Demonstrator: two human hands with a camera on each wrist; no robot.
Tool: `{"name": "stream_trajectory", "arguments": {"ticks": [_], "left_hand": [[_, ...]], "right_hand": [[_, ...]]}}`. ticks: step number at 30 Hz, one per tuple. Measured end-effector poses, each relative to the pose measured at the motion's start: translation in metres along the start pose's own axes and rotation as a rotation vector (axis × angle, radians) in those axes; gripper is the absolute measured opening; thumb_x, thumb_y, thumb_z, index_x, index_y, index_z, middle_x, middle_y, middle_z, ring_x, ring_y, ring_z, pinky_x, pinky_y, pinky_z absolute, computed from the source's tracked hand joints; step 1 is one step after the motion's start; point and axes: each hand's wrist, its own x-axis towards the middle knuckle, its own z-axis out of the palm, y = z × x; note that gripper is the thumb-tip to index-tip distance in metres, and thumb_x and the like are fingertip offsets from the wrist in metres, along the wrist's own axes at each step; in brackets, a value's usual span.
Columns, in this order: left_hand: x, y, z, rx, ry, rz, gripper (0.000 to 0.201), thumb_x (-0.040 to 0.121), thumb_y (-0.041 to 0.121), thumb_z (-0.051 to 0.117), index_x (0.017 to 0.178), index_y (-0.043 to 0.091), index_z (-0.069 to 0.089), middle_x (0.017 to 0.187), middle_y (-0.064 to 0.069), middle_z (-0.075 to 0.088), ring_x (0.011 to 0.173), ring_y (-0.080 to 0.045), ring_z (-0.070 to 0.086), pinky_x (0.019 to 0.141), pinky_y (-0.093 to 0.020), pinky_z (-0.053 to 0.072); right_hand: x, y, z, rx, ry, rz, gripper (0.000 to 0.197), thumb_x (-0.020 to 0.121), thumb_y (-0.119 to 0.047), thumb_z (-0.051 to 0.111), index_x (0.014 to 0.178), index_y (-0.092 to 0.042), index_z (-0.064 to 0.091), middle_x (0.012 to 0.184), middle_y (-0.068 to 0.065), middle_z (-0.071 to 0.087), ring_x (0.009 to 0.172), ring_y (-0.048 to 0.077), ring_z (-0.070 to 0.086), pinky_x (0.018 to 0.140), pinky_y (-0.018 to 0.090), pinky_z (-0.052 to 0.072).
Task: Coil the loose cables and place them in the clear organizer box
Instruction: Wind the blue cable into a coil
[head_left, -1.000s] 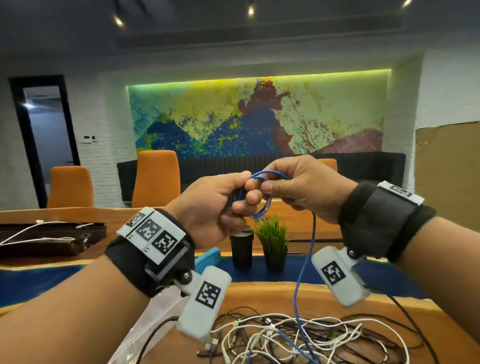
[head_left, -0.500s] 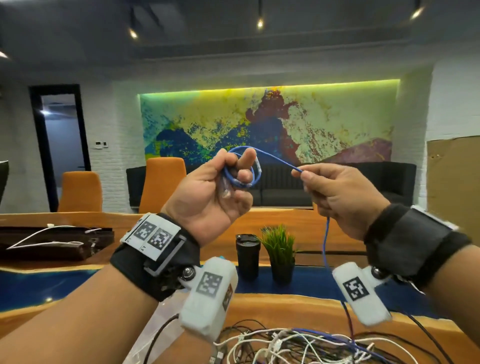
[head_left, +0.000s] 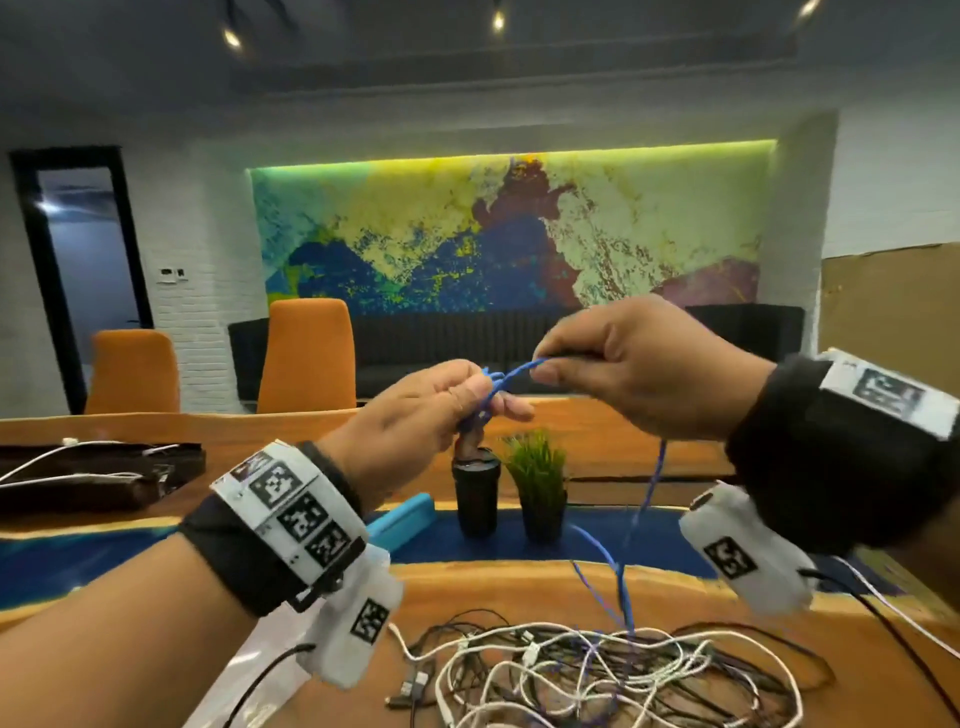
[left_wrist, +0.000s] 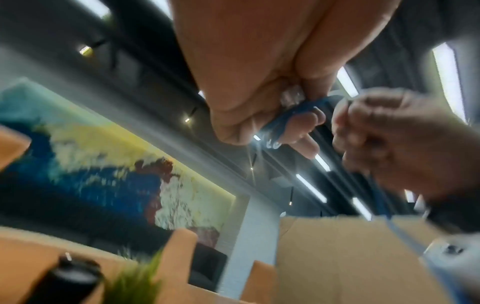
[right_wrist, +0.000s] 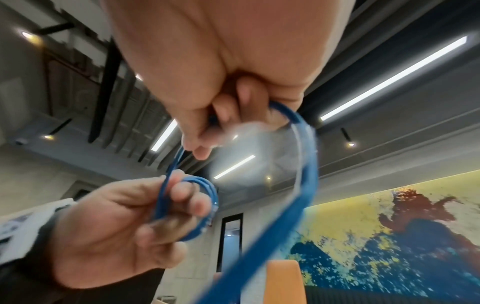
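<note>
**Item: blue cable, coil in progress**

Meeting room, mural wall and orange chairs behind; wooden worktop (head_left: 519, 582) with a blue inlay strip below my hands.

- Left hand (head_left: 415, 415): fingers curled round a small coil of the blue cable (right_wrist: 205, 205), loops lying over the fingers, thumb pressing them in place. A clear plug end shows at the coil's edge in the right wrist view.
- Right hand (head_left: 639, 369): thumb and forefinger pinching the same cable just beside the coil, feeding the free length, which drops from this hand down to the worktop.
- Change noted: half a second ago my hands were apart with a stretch of cable between them; now the right hand has come in close to the left. Judged: another loop is being laid onto the coil.
- Cable pile (head_left: 597, 675): white and black leads tangled on the worktop, the blue tail running into it. Judged: much coiling remains, this cable included.
- Clear organizer box: a clear plastic edge shows at lower left under my left wrist; I cannot tell whether that is the box.
- Also present: black cup (head_left: 475, 491), small potted plant (head_left: 537, 483).
</note>
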Motion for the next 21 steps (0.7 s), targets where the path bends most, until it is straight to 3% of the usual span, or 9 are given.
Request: {"name": "stream_trajectory", "arguments": {"ticks": [2, 3, 7, 10, 14, 16, 18, 19, 21], "left_hand": [[-0.002, 0.001, 0.004, -0.183, 0.010, -0.045, 0.031, 0.104, 0.024, 0.037, 0.087, 0.011, 0.060, 0.098, -0.007, 0.075, 0.080, -0.028, 0.044, 0.070, -0.029, 0.038], [-0.002, 0.002, 0.005, -0.244, 0.003, -0.061, 0.031, 0.104, 0.025, 0.037, 0.087, 0.013, 0.060, 0.096, -0.009, 0.074, 0.076, -0.029, 0.041, 0.066, -0.028, 0.036], [-0.002, 0.003, 0.001, -0.462, -0.098, -0.119, 0.028, 0.104, 0.029, 0.037, 0.088, 0.017, 0.056, 0.087, -0.002, 0.066, 0.055, -0.007, 0.040, 0.057, -0.023, 0.026], [0.000, 0.005, -0.005, -0.730, -0.167, -0.149, 0.028, 0.102, 0.035, 0.037, 0.082, 0.022, 0.053, 0.077, 0.005, 0.054, 0.053, -0.005, 0.039, 0.063, -0.028, 0.018], [0.005, 0.016, -0.011, -0.969, -0.082, -0.027, 0.032, 0.105, 0.038, 0.031, 0.083, 0.024, 0.050, 0.089, 0.010, 0.065, 0.069, -0.005, 0.059, 0.068, -0.026, 0.033], [0.008, 0.022, -0.013, -0.899, 0.027, 0.032, 0.033, 0.106, 0.037, 0.030, 0.083, 0.024, 0.049, 0.118, 0.004, 0.071, 0.095, -0.011, 0.069, 0.073, -0.032, 0.038], [0.012, 0.024, -0.011, -0.597, 0.111, 0.074, 0.032, 0.108, 0.033, 0.029, 0.086, 0.022, 0.049, 0.132, 0.000, 0.066, 0.115, -0.014, 0.066, 0.083, -0.037, 0.040], [0.013, 0.021, -0.010, -0.368, 0.142, 0.090, 0.030, 0.108, 0.029, 0.029, 0.089, 0.018, 0.050, 0.133, 0.000, 0.066, 0.118, -0.013, 0.064, 0.088, -0.036, 0.042], [0.013, 0.012, -0.007, 0.092, 0.132, 0.141, 0.028, 0.108, 0.020, 0.035, 0.099, 0.003, 0.055, 0.130, -0.001, 0.066, 0.115, -0.006, 0.064, 0.092, -0.025, 0.047]], "right_hand": [[0.004, 0.008, -0.001, 0.055, 0.067, 0.083, 0.015, 0.092, -0.026, 0.065, 0.095, -0.016, 0.075, 0.079, -0.003, 0.069, 0.075, 0.012, 0.062, 0.075, 0.037, 0.050], [0.004, 0.009, 0.001, 0.093, 0.100, 0.102, 0.016, 0.092, -0.025, 0.065, 0.095, -0.014, 0.075, 0.078, 0.000, 0.069, 0.075, 0.016, 0.062, 0.075, 0.040, 0.050], [0.010, 0.010, 0.011, 0.271, 0.165, 0.164, 0.015, 0.092, -0.024, 0.067, 0.095, -0.012, 0.076, 0.083, 0.015, 0.070, 0.076, 0.026, 0.063, 0.074, 0.045, 0.053], [0.015, 0.012, 0.018, 0.412, 0.169, 0.220, 0.017, 0.096, -0.023, 0.062, 0.102, -0.015, 0.075, 0.072, 0.009, 0.065, 0.061, 0.013, 0.051, 0.057, 0.032, 0.045], [0.011, 0.010, 0.040, 0.489, 0.141, 0.334, 0.022, 0.102, -0.017, 0.050, 0.112, -0.011, 0.068, 0.070, 0.003, 0.060, 0.046, -0.001, 0.045, 0.045, 0.012, 0.036], [0.000, 0.004, 0.055, 0.330, -0.046, 0.312, 0.023, 0.102, -0.018, 0.047, 0.114, -0.012, 0.065, 0.081, 0.004, 0.065, 0.060, -0.001, 0.057, 0.055, 0.013, 0.044], [-0.011, -0.008, 0.064, 0.134, -0.313, 0.238, 0.022, 0.101, -0.027, 0.049, 0.116, -0.018, 0.064, 0.097, -0.001, 0.068, 0.086, 0.007, 0.063, 0.077, 0.021, 0.050], [-0.014, -0.012, 0.063, 0.072, -0.389, 0.189, 0.021, 0.100, -0.030, 0.052, 0.114, -0.022, 0.065, 0.098, -0.004, 0.068, 0.088, 0.009, 0.062, 0.080, 0.024, 0.050], [-0.013, -0.017, 0.050, 0.079, -0.371, 0.094, 0.016, 0.096, -0.032, 0.059, 0.099, -0.020, 0.070, 0.079, -0.006, 0.064, 0.072, 0.005, 0.056, 0.070, 0.025, 0.048]]}}
